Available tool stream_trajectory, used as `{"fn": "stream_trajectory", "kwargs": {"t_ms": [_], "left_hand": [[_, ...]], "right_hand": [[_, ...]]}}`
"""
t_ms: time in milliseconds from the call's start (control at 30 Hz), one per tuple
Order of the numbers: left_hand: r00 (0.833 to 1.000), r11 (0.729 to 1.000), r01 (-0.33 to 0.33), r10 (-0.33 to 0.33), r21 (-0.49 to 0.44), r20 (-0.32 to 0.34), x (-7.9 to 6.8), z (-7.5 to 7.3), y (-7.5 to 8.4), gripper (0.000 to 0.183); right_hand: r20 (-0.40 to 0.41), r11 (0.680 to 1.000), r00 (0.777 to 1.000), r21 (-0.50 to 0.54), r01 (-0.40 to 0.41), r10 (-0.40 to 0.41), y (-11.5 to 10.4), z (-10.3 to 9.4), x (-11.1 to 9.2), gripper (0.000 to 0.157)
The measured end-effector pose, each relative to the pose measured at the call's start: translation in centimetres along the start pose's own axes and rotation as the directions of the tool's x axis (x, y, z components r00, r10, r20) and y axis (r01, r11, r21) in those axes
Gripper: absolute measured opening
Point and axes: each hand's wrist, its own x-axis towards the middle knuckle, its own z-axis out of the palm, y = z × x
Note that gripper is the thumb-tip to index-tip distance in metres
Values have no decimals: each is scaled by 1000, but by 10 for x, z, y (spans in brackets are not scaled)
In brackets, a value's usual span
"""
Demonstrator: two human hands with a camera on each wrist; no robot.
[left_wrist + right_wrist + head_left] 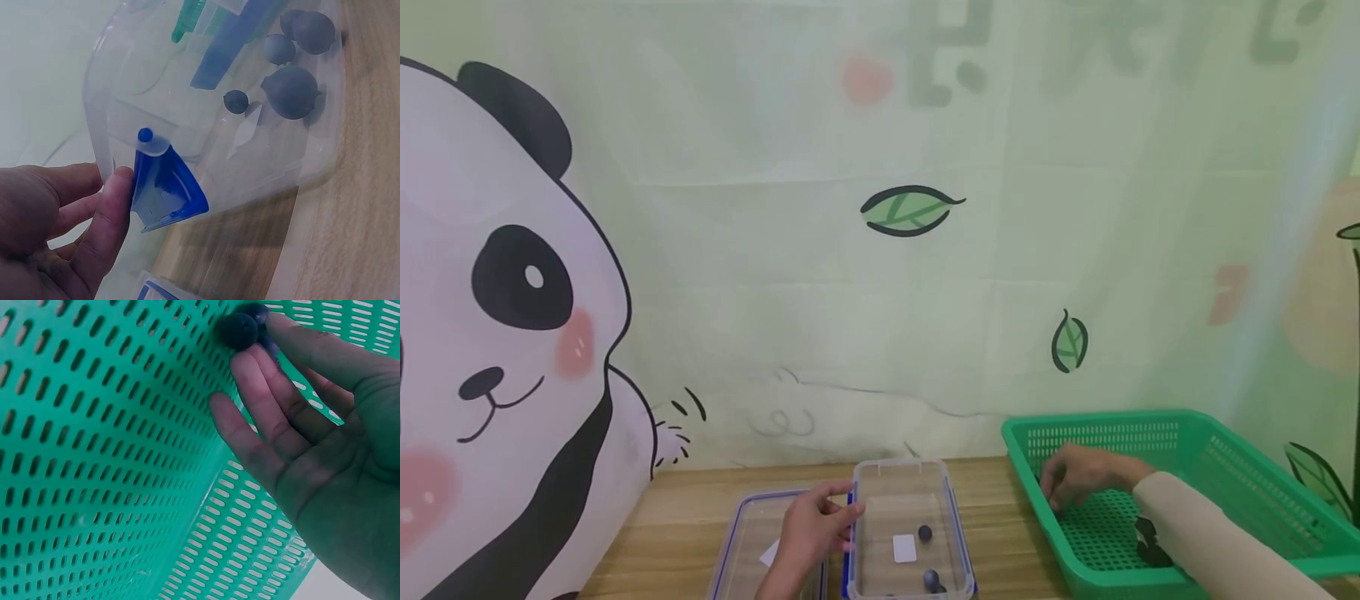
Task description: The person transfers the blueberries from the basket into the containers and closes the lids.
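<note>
My left hand (811, 529) grips the left rim of a clear plastic box (901, 471), thumb on one side and fingers on the other. Beside that thumb, the left wrist view shows a blue clip (195, 199) on the box. Several dark blue-grey balls (292, 92) with small nubs lie inside it, along with a white square (905, 548). Over at the right, my right hand (1078, 477) reaches into a green basket (1105, 417), near its left wall. In the right wrist view, its thumb and fingertips pinch a small cluster of dark balls (240, 331).
Left of the box, partly behind my left hand, is another clear container (741, 533) with a blue edge. Both containers and the basket stand on a wooden table (655, 533). Behind rises a pale green cloth (760, 250) printed with a panda and leaves.
</note>
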Motion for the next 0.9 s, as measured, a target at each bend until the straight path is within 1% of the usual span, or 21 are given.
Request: {"fn": "stream_trajectory", "kwargs": {"t_ms": [33,133,233,300,367,400,500,567,600,633,767,833,900], "left_hand": [[1000,1000,1,-1,1,-1,0,0,0,44],[1000,1000,0,0,-2,-3,0,1,0,44],[1000,1000,-3,3,-8,-3,0,1,-1,43],[1000,1000,-5,5,-10,-2,0,0,-1,43],[1000,1000,-6,6,-13,0,0,0,-2,43],[1000,1000,-7,7,-13,1,0,0,-2,43],[1000,1000,-18,18,-10,3,0,-1,-3,43],[1000,1000,-26,26,-9,3,0,-1,-3,42],[1000,1000,-30,30,-8,3,0,-1,-3,43],[999,999,-33,33,-9,3,0,-1,-3,43],[999,999,-35,35,-18,4,-1,0,-3,43],[999,999,-35,35,-21,7,-1,0,-3,44],[999,999,-36,36,-23,7,-1,0,-3,44]], "right_hand": [[-15,999,999,15,-30,30,-6,2,-2,6],[-56,996,995,27,-83,84,-16,7,-8,8],[-83,992,989,9,-122,123,-21,10,-10,10],[-86,991,987,-6,-135,134,-20,10,-9,10],[-78,991,988,-8,-135,134,-15,9,-7,9],[-67,993,991,-21,-115,114,-5,7,-3,8],[-46,995,994,2,-99,99,12,6,5,9],[-39,996,995,15,-93,93,16,5,6,9],[-23,997,997,-4,-76,76,18,4,6,8],[-27,996,996,8,-89,89,11,4,3,8],[-49,997,996,-4,-76,76,-6,2,-6,5],[-91,996,992,22,-86,88,-14,2,-10,5],[-113,997,991,34,-71,74,-18,1,-13,6]]}}
